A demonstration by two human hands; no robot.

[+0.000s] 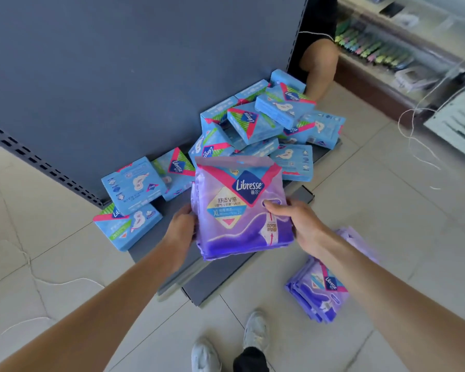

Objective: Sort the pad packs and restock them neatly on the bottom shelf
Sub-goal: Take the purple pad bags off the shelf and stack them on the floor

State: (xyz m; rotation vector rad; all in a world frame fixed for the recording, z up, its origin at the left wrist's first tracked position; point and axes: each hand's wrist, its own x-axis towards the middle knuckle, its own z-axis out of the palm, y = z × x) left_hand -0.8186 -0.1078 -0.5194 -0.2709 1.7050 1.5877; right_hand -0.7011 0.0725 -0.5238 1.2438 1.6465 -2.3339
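A stack of purple Libresse pad packs (239,210) is held upright over the front of the grey bottom shelf (172,253). My left hand (181,226) grips its left edge. My right hand (293,224) grips its right edge with the thumb on the front. Several blue pad packs (255,122) lie in a loose heap on the shelf behind, and more blue packs (130,202) sit at the shelf's left end. Another pile of purple packs (320,294) lies on the floor tiles to the right, partly hidden by my right forearm.
The shelf's grey back panel (118,63) rises behind the heap. Another person's arm (318,68) reaches in at the shelf's far right end. A display counter (400,49) stands at the upper right. My white shoes (255,331) are on the tiles below.
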